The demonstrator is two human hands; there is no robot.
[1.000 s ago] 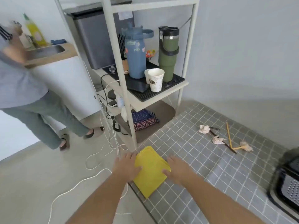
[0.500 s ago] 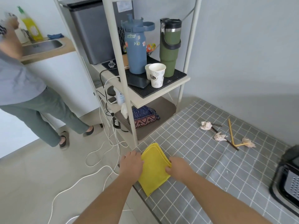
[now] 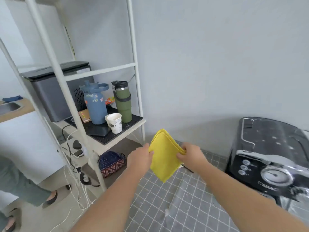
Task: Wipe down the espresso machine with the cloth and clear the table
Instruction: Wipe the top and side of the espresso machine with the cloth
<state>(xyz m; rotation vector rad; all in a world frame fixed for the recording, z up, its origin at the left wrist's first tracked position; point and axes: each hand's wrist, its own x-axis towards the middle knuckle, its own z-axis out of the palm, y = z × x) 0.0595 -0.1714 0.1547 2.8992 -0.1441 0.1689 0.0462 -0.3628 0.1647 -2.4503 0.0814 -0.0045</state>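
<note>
A folded yellow cloth (image 3: pixel 164 156) hangs in the air above the grey tiled table (image 3: pixel 177 206), held by both hands. My left hand (image 3: pixel 140 159) pinches its left edge and my right hand (image 3: pixel 192 155) grips its right edge. The black and chrome espresso machine (image 3: pixel 269 158) stands on the table at the right, about a forearm's length from the cloth. The scraps on the table are mostly hidden behind the cloth and my right hand.
A white metal shelf rack (image 3: pixel 107 143) stands left of the table with a blue bottle (image 3: pixel 95 104), a green tumbler (image 3: pixel 122 102), paper cups (image 3: pixel 115 123) and a grey appliance (image 3: pixel 53 92). White cables (image 3: pixel 73 190) trail on the floor. Another person's legs (image 3: pixel 25 186) are at far left.
Both hands have lifted the yellow cloth off the table's near corner and raised it. My view has swung up and to the right, bringing the espresso machine into sight.
</note>
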